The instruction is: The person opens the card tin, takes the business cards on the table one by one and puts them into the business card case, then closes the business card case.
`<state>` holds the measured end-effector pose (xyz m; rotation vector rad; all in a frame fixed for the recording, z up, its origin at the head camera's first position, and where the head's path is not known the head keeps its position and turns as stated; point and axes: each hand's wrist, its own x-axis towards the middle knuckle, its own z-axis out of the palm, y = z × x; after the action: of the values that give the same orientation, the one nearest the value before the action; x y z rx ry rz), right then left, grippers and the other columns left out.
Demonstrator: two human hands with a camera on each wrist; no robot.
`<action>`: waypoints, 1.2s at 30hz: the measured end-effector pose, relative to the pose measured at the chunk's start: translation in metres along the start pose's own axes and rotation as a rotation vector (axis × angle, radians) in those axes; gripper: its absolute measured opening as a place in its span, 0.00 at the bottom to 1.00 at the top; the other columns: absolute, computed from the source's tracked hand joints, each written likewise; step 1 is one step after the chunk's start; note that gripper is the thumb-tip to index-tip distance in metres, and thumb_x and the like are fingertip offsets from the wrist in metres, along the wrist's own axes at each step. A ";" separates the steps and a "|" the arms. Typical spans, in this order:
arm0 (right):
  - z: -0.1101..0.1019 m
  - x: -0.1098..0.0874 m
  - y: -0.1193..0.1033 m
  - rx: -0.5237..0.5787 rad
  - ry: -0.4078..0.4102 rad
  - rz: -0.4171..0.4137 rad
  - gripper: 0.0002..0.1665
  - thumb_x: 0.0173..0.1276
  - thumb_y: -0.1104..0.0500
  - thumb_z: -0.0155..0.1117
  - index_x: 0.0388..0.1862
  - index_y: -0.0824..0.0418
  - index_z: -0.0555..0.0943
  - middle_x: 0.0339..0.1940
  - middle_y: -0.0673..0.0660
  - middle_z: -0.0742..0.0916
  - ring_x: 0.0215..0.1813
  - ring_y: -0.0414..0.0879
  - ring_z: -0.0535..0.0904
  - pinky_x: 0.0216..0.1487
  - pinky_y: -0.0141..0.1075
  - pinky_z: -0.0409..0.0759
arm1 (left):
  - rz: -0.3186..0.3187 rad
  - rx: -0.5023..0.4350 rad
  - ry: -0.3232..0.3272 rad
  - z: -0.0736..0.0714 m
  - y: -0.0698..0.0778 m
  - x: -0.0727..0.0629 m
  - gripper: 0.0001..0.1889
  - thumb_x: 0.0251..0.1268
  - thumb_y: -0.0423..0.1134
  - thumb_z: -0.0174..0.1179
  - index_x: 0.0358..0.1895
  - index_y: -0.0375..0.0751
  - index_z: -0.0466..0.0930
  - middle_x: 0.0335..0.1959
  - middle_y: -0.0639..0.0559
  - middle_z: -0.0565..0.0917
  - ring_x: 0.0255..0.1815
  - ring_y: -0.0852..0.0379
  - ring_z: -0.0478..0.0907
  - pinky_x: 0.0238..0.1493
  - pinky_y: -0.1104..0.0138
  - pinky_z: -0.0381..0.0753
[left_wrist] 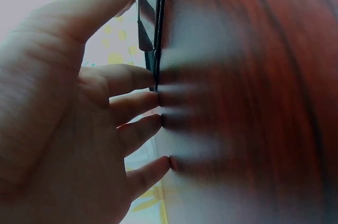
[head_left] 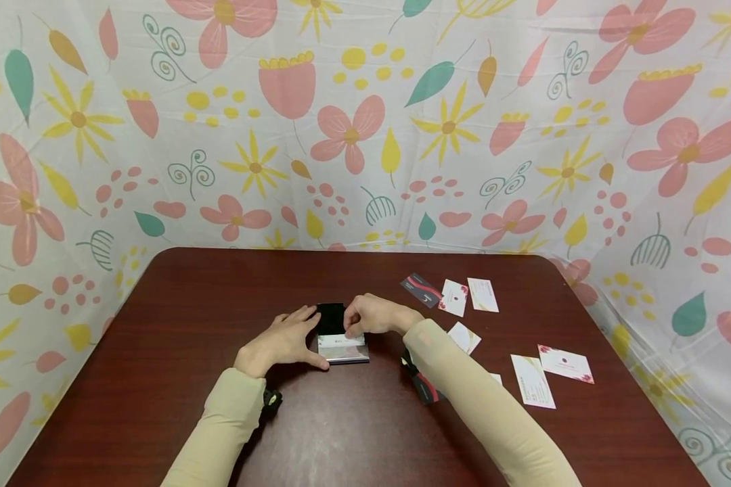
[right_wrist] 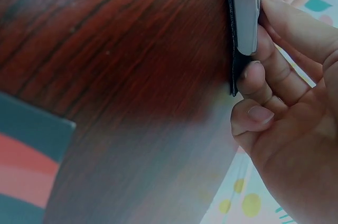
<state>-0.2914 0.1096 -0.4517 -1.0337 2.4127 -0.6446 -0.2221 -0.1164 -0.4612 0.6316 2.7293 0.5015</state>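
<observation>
An opened card case point(head_left: 348, 356) lies on the table, its black flap point(head_left: 331, 319) folded away and its shiny metal pocket toward me. A white business card point(head_left: 329, 341) sits at the pocket's mouth. My left hand point(head_left: 282, 341) rests at the case's left side, thumb at the near corner; in the left wrist view its fingers are spread, tips on the tabletop. From the right, my right hand point(head_left: 374, 314) pinches the card near its right end, thumb at the pocket's mouth. The right wrist view shows its other fingers point(right_wrist: 252, 115) curled beside the case's edge.
Right of the case, several loose cards are scattered: a dark one with a red stripe point(head_left: 422, 291), white ones with red corners point(head_left: 565, 364), and plain white ones point(head_left: 533, 382). Another dark card point(head_left: 428, 390) lies partly under the right forearm. A flowered cloth point(head_left: 350, 135) hangs behind the table.
</observation>
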 end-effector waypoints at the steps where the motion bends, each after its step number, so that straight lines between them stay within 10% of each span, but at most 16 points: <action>1: 0.000 0.000 0.000 0.000 -0.001 -0.003 0.04 0.60 0.59 0.75 0.27 0.53 0.87 0.21 0.43 0.83 0.26 0.35 0.74 0.30 0.30 0.73 | -0.001 0.001 0.001 0.000 0.000 0.000 0.57 0.45 0.68 0.70 0.75 0.37 0.59 0.77 0.42 0.54 0.78 0.45 0.46 0.71 0.45 0.48; 36: -0.014 -0.020 0.013 -0.024 0.072 0.019 0.06 0.61 0.53 0.74 0.34 0.50 0.84 0.23 0.45 0.83 0.26 0.37 0.74 0.31 0.33 0.73 | -0.010 0.011 0.002 0.001 0.000 -0.001 0.59 0.44 0.69 0.70 0.76 0.37 0.58 0.78 0.43 0.53 0.78 0.46 0.46 0.71 0.46 0.48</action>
<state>-0.2940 0.1356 -0.4432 -1.0127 2.4943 -0.6588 -0.2213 -0.1165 -0.4620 0.6208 2.7375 0.4853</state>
